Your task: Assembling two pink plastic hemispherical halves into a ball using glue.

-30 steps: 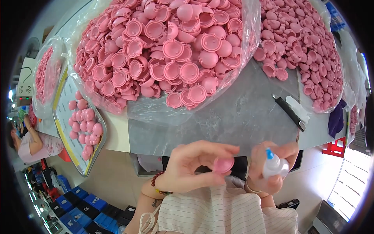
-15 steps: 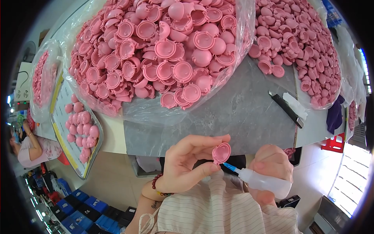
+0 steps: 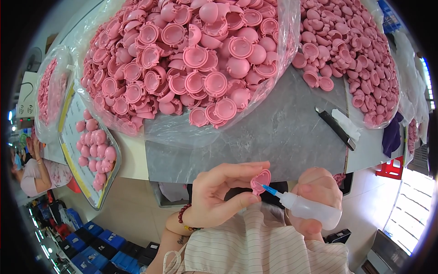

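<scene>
Between the thumb and fingers of my left hand (image 3: 219,194) is a pink plastic half-shell (image 3: 261,179), its hollow side turned toward the right. My right hand (image 3: 319,192) grips a translucent white squeeze bottle (image 3: 315,211), tilted so its blue needle tip (image 3: 270,189) points up and left. That tip reaches to the hollow of the half-shell; whether it touches the inside I cannot tell. Both hands are just off the table's near edge. Beyond them, a large heap of pink half-shells (image 3: 195,57) lies on clear plastic sheeting.
A second heap of smaller pink pieces (image 3: 360,59) lies at the right. A black-handled cutter (image 3: 335,129) rests beside white paper (image 3: 345,124). At the left a tray (image 3: 98,198) carries closed pink pieces (image 3: 98,150). Another person (image 3: 39,171) sits farther left.
The bottle's needle tip has moved up and left from the half-shell's lower edge to its hollow. My left hand has turned the half-shell slightly.
</scene>
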A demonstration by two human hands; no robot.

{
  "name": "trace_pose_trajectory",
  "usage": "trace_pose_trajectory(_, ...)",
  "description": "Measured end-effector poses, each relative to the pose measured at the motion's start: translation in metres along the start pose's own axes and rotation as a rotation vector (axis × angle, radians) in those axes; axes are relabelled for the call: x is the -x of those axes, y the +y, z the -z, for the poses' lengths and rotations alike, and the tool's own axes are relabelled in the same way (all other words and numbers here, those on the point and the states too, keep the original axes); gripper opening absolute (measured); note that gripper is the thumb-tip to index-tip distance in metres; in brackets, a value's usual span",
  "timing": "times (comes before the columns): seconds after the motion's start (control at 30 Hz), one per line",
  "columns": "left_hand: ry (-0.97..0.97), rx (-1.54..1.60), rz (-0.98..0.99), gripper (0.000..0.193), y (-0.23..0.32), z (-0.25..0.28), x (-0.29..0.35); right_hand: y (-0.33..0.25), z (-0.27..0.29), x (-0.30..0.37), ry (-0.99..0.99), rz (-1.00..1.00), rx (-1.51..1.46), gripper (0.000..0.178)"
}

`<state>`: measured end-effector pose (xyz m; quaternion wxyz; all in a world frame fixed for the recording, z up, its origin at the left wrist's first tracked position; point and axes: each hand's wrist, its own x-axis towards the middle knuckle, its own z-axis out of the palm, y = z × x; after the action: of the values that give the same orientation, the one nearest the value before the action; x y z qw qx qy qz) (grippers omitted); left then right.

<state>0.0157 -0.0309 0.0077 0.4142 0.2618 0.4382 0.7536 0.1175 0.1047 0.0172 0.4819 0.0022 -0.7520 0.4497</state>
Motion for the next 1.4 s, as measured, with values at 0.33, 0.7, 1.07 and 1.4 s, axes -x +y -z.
trace_pose_trajectory(0.33,-0.018,-0.321,-0.104,0.04,0.003,0.003,0.003,0.001,0.001,0.001,0.047,-0.027,0.067,0.058)
trace_pose_trajectory(0.7,-0.056,-0.202,-0.142,0.036,0.001,-0.002,-0.006,0.008,0.023,0.008,0.214,0.019,-0.187,0.048)
trace_pose_trajectory(1.07,-0.073,0.543,0.156,0.033,0.001,0.015,-0.002,0.055,0.168,0.0,0.5,-0.582,0.708,0.045)
trace_pose_trajectory(1.4,-0.078,0.637,0.149,0.035,0.003,0.015,-0.002,0.038,0.138,-0.03,0.553,-0.087,1.04,0.038)
